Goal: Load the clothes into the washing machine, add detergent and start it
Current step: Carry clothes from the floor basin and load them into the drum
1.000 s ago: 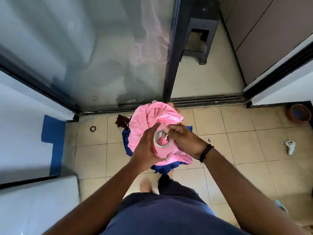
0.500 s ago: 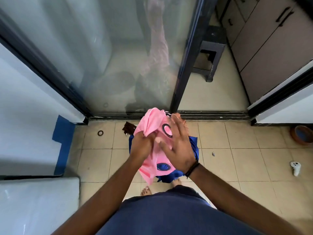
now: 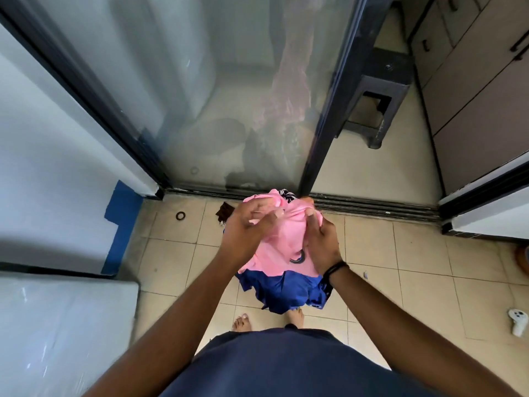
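Pink garment [image 3: 282, 236] is gripped by left hand [image 3: 246, 234] and right hand [image 3: 322, 243], fingers curled into it; blue cloth [image 3: 282, 290] hangs beneath, above tiled floor [image 3: 400, 267].

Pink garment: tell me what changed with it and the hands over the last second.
The right hand left the ring-shaped print it was touching on the front, moved to the right side of the pink garment and now grips a fold there. The left hand shifted higher and bunches the top. The print now peeks out low, beside the right hand. The blue cloth hangs underneath as before.
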`<action>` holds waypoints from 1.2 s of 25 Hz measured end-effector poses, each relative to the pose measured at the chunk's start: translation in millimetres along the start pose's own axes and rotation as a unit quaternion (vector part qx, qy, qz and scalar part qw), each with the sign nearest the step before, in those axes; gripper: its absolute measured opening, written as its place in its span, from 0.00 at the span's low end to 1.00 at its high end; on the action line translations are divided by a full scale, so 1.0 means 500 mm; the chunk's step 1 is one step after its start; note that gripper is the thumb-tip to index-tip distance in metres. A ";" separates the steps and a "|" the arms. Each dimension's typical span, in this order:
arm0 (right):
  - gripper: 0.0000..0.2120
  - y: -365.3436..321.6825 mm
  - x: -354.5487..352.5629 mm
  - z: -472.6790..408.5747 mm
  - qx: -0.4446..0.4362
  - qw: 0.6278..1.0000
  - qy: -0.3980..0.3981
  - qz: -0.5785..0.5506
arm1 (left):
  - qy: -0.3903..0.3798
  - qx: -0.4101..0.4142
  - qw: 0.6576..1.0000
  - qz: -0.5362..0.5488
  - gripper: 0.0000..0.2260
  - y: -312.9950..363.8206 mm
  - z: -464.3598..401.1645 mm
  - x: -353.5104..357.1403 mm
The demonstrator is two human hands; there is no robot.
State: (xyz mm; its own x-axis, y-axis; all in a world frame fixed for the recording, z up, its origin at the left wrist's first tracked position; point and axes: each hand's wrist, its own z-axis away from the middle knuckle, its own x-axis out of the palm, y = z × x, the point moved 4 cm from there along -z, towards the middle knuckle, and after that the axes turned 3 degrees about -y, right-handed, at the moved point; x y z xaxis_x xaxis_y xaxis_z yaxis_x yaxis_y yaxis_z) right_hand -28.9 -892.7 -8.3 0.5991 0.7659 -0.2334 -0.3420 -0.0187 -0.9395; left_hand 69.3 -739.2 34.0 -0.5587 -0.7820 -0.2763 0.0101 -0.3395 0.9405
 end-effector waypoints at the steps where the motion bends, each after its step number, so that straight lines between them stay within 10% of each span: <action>1: 0.19 0.009 -0.015 -0.007 0.082 0.993 0.019 -0.080 | -0.033 0.050 0.995 -0.079 0.31 0.005 0.006 -0.001; 6: 0.10 -0.010 -0.023 0.001 0.260 0.882 -0.206 -0.335 | -0.172 0.169 0.933 -0.268 0.57 -0.017 0.026 0.052; 9: 0.03 -0.020 -0.039 -0.032 0.202 0.933 -0.195 -0.225 | -0.138 0.151 0.961 -0.185 0.47 -0.015 0.036 0.061; 11: 0.21 -0.027 -0.035 -0.040 0.207 0.946 -0.186 -0.165 | -0.115 0.110 0.979 -0.129 0.44 -0.025 0.037 0.059; 14: 0.31 -0.042 -0.045 -0.032 -0.018 0.993 -0.081 0.081 | -0.026 -0.049 0.997 0.044 0.39 -0.056 0.026 0.048; 17: 0.42 -0.065 -0.012 0.025 -0.273 0.906 -0.158 0.283 | 0.011 -0.188 0.931 0.313 0.33 -0.060 0.013 0.048; 19: 0.53 -0.050 0.003 0.048 -0.322 0.862 -0.176 0.349 | -0.039 -0.262 0.870 0.415 0.27 -0.044 0.010 0.044; 22: 0.50 -0.038 -0.002 0.050 -0.328 0.864 -0.118 0.364 | -0.119 -0.312 0.867 0.370 0.26 -0.020 0.021 0.033; 27: 0.31 -0.034 -0.027 0.018 -0.227 0.957 -0.135 0.118 | -0.189 -0.265 0.940 0.104 0.42 0.025 0.029 0.005; 30: 0.13 -0.026 -0.044 -0.018 -0.028 0.968 -0.112 -0.221 | -0.082 -0.122 0.988 0.047 0.26 0.030 0.032 -0.011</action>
State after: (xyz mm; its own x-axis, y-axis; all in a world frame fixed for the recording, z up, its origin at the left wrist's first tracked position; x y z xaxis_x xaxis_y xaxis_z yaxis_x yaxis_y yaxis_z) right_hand -31.2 -914.9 6.6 0.5033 0.8274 0.2492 -0.0444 0.3128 -0.9488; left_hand 59.3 -731.6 52.6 -0.6722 -0.7279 -0.1353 0.2571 -0.4008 0.8793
